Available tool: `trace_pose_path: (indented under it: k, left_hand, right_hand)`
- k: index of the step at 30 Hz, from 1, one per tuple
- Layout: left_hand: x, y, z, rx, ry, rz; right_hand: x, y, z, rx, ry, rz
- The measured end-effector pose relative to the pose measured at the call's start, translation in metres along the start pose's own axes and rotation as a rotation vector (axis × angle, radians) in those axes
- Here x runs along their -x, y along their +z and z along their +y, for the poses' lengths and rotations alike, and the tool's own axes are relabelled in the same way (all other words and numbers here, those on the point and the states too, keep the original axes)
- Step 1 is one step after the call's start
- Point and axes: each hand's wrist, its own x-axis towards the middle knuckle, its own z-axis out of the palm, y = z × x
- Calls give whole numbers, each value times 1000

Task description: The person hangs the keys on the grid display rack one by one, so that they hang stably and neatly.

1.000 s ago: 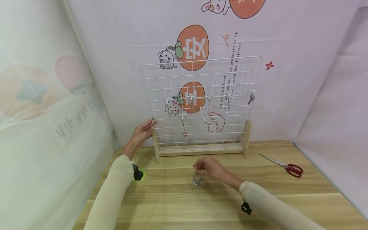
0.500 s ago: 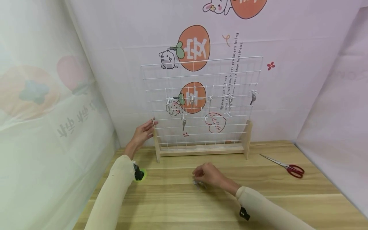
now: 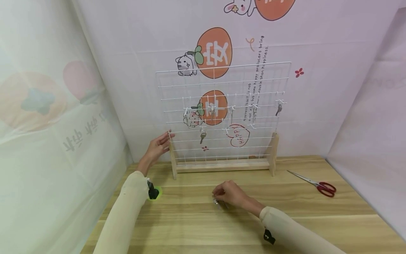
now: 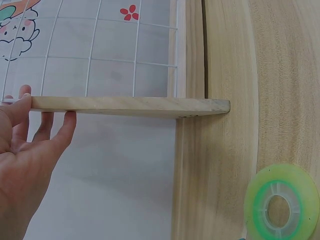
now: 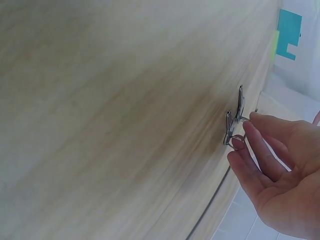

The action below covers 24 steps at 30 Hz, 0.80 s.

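Note:
My right hand (image 3: 222, 194) rests low on the wooden table (image 3: 285, 218), fingers curled over a small bunch of silver keys (image 3: 217, 202). In the right wrist view its fingertips (image 5: 243, 150) pinch the ring of the keys (image 5: 235, 120), which lie on the wood. My left hand (image 3: 163, 141) is raised at the left side of a white wire grid rack (image 3: 222, 81). Its straight fingers (image 4: 60, 131) touch the rack's left wooden post (image 4: 130, 105). Single keys (image 3: 202, 135) hang from small hooks on the grid.
Red-handled scissors (image 3: 320, 186) lie on the table at the right. A green tape roll (image 4: 280, 202) sits near my left forearm. The rack stands against the back wall, with walls close on both sides.
My right hand came down onto the keys and its fingers closed over them; the keys are now mostly hidden from the head view. The left hand stayed on the post.

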Motion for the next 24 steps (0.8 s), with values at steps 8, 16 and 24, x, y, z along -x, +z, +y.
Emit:
trace_pose_path:
  k: [8, 16, 24]
  left_hand:
    - [0, 0, 1, -20, -8, -1]
    - [1, 0, 2, -9, 1, -8]
    - [1, 0, 0, -4, 0, -8]
  right_hand:
    - [-2, -3, 1, 24, 44, 21]
    - [-5, -14, -2, -11, 30, 50]
    - [-14, -31, -2, 39, -55, 96]
